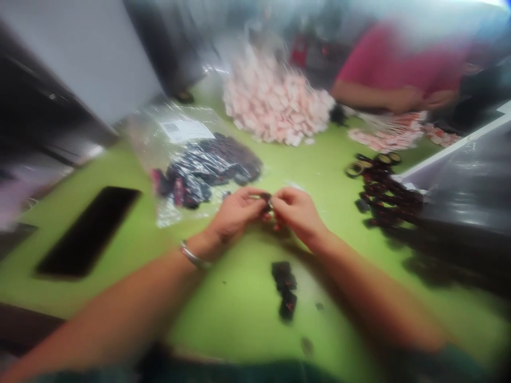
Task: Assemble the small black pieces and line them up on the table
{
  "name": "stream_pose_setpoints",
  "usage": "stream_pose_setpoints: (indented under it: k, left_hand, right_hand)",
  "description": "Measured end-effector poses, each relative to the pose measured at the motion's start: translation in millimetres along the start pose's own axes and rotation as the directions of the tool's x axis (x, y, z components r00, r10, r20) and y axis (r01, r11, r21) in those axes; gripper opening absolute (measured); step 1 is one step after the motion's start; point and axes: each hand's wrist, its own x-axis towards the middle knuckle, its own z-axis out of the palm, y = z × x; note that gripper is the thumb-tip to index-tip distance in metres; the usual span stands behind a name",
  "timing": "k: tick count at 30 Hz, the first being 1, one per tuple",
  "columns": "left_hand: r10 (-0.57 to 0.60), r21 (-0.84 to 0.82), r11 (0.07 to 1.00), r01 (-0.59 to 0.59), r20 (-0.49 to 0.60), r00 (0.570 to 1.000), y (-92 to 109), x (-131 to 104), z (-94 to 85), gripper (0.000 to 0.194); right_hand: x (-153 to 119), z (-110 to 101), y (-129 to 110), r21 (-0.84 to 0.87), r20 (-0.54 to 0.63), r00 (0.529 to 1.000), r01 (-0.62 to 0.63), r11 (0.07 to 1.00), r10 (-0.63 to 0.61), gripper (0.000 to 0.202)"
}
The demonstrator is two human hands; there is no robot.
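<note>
Over the middle of the green table, my left hand [238, 214] and my right hand [298, 214] meet fingertip to fingertip. Both pinch a small dark piece [267, 204]; fingers cover most of it and blur hides its exact kind. A metal bracelet [194, 255] circles my left wrist. Nearer to me on the table, several small black square pieces [284, 290] lie in a short, overlapping row. Just beyond my left hand sits a clear plastic bag [187, 130] with a white label, holding many dark pieces.
A flat black rectangular object [90, 231] lies at left. Pinkish-white tags [279, 106] are heaped at the back, with more tags [389, 133] before a person in pink [403, 64]. Dark pieces [387, 194] and rolls of tape [355, 169] lie right, beside a grey plastic-covered surface [471, 181].
</note>
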Motion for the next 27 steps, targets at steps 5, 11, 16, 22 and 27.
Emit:
stream_pose_setpoints:
  k: [5, 11, 16, 22, 27]
  left_hand:
    - [-0.004, -0.058, 0.998, 0.003, -0.005, 1.0, 0.1, 0.1, -0.7, 0.04]
    - [0.072, -0.008, 0.997, -0.072, 0.016, 0.997, -4.7, 2.0, -3.2, 0.035]
    - [0.107, 0.096, 0.99, -0.107, 0.004, 0.994, -8.1, 2.3, -1.9, 0.032]
    - [0.075, 0.036, 0.997, -0.074, -0.016, 0.997, -7.5, 1.2, 1.3, 0.035]
    - [0.014, -0.06, 0.998, -0.014, -0.005, 1.0, -2.0, -0.2, 2.2, 0.038]
  right_hand:
    - [2.7, -1.4, 4.7, 0.17, 0.084, 0.995, -0.057, 0.984, 0.043, 0.016]
    - [0.8, -2.5, 3.8, 0.141, 0.086, 0.996, -0.048, 0.989, 0.036, 0.015]
    - [-2.1, 1.4, -0.5, -0.047, 0.015, 0.999, -0.037, 0.998, 0.038, 0.012]
    - [-2.5, 3.3, 3.6, -0.083, -0.012, 1.0, 0.001, 0.997, -0.002, 0.012]
    - [0.6, -2.4, 7.0, 0.104, 0.074, 0.997, -0.041, 0.994, 0.034, 0.015]
